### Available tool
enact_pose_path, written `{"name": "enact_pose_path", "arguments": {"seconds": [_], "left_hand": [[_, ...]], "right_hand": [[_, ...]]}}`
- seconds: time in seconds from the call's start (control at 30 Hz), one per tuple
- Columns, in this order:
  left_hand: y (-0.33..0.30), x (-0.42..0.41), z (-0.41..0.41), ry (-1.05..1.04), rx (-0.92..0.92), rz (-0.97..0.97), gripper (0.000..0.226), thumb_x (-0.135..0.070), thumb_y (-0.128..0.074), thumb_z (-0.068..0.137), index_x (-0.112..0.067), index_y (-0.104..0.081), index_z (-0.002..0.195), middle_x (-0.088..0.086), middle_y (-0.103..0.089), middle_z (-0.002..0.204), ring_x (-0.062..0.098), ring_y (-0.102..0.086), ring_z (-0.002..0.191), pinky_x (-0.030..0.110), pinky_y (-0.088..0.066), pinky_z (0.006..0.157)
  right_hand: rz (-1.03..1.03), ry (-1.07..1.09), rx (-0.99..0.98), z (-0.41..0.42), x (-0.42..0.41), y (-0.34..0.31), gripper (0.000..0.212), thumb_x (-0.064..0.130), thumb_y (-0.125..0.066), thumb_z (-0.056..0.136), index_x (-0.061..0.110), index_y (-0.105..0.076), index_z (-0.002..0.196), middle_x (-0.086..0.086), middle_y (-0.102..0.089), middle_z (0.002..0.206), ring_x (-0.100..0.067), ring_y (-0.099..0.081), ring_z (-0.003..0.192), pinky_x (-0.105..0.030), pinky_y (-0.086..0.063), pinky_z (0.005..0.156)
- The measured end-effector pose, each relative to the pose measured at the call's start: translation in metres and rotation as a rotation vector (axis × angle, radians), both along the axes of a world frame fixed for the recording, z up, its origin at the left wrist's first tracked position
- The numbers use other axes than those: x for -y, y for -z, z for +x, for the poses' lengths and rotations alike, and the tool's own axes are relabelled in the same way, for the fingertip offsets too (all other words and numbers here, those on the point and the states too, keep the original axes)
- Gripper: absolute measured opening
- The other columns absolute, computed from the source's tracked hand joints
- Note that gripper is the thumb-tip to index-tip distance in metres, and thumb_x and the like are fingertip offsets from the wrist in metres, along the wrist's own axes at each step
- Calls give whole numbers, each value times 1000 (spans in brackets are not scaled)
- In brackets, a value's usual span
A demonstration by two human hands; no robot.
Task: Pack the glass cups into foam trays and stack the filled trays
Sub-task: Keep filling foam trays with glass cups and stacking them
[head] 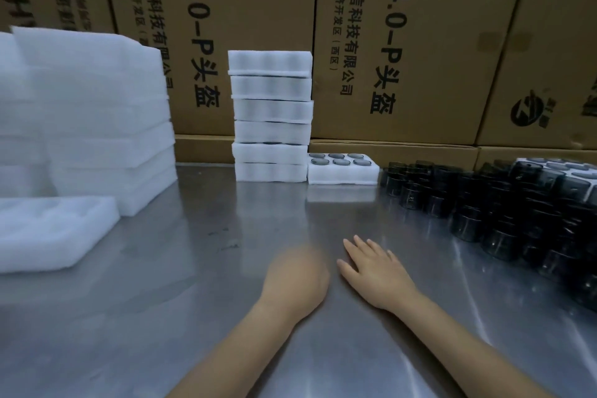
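A stack of several filled white foam trays (pixel 271 116) stands at the back of the steel table (pixel 226 236). Beside it on the right lies a single filled tray (pixel 342 171) with dark glass cups in its holes. Many dark glass cups (pixel 484 210) crowd the table's right side. An empty foam tray (pixel 48 229) lies at the left. My right hand (pixel 371 268) rests flat on the table with fingers spread, holding nothing. My left hand (pixel 294 271) is blurred beside it; its fingers cannot be made out.
A tall pile of empty foam trays (pixel 87 119) fills the back left. Cardboard boxes (pixel 403 42) form a wall behind the table. Another foam tray with cups (pixel 562 171) sits on the cup pile at far right.
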State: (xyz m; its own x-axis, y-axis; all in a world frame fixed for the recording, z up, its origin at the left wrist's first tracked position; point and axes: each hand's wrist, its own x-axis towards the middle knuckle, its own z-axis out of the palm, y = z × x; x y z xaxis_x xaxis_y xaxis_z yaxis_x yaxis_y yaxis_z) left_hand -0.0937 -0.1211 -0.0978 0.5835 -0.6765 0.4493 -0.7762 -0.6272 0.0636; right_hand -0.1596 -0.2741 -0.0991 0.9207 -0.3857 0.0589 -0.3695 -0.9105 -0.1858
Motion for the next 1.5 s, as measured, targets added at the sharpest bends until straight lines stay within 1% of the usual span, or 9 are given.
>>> {"name": "enact_pose_path", "arguments": {"seconds": [0.2,0.3,0.4,0.53,0.77,0.93,1.1,1.37,1.5], "left_hand": [[-14,-56,-3,53,220,47,34,-32,-34,83,-14,-62,84,9,-62,88,33,-60,80,37,-43,75],[-18,-102,35,-218,193,-22,44,-31,-38,76,-8,-67,100,17,-63,114,32,-59,102,47,-39,92],[-15,-159,74,-662,12,-53,53,-32,-54,83,-6,-50,129,16,-36,146,30,-33,133,52,-18,109],[-12,-210,96,-945,-149,-286,64,-25,-59,83,-1,-35,138,13,-21,152,29,-16,138,59,-5,112],[-16,-225,106,-969,-131,-428,75,-12,-59,81,3,-22,144,15,-17,154,32,-6,142,57,1,112],[-14,-228,109,-976,-73,-428,56,-5,-61,77,7,-42,128,25,-39,136,37,-25,130,62,-5,110],[-17,-233,108,-1061,-60,-617,54,1,-61,72,1,-48,125,24,-40,133,35,-28,128,61,-6,110],[-14,-243,99,-1086,-122,-452,19,-10,-59,86,-12,-74,97,23,-65,100,40,-54,100,44,-27,96],[-17,-244,91,-976,-154,-555,20,-14,-59,86,-8,-72,99,27,-60,106,46,-54,100,49,-40,88]], "right_hand": [[7,-38,-7,-35,-30,-3,68,65,-23,92,34,-11,151,9,-4,160,-12,-2,146,-38,-3,117],[24,-37,13,-37,-31,-7,67,65,-25,92,34,-15,151,10,-7,159,-11,-5,146,-37,-5,117],[36,-25,35,-37,-30,-7,66,65,-29,91,35,-20,150,10,-12,159,-11,-8,146,-37,-7,117],[37,-17,54,-37,-30,-9,65,64,-31,91,35,-24,149,10,-16,158,-12,-12,145,-36,-11,116],[54,-19,68,-38,-30,-8,63,62,-32,92,35,-25,148,11,-17,157,-11,-12,145,-35,-12,117],[50,-21,68,-38,-29,-9,62,62,-32,92,35,-26,148,11,-18,157,-11,-13,145,-35,-14,117],[52,-20,79,-37,-29,-9,62,62,-33,92,35,-27,148,11,-20,157,-12,-14,145,-36,-16,117],[59,-13,106,-37,-30,-9,60,61,-36,92,35,-32,146,11,-23,156,-12,-17,144,-34,-17,116],[67,-15,105,-37,-30,-9,60,61,-35,92,35,-32,146,10,-23,156,-12,-18,144,-35,-17,116]]}}
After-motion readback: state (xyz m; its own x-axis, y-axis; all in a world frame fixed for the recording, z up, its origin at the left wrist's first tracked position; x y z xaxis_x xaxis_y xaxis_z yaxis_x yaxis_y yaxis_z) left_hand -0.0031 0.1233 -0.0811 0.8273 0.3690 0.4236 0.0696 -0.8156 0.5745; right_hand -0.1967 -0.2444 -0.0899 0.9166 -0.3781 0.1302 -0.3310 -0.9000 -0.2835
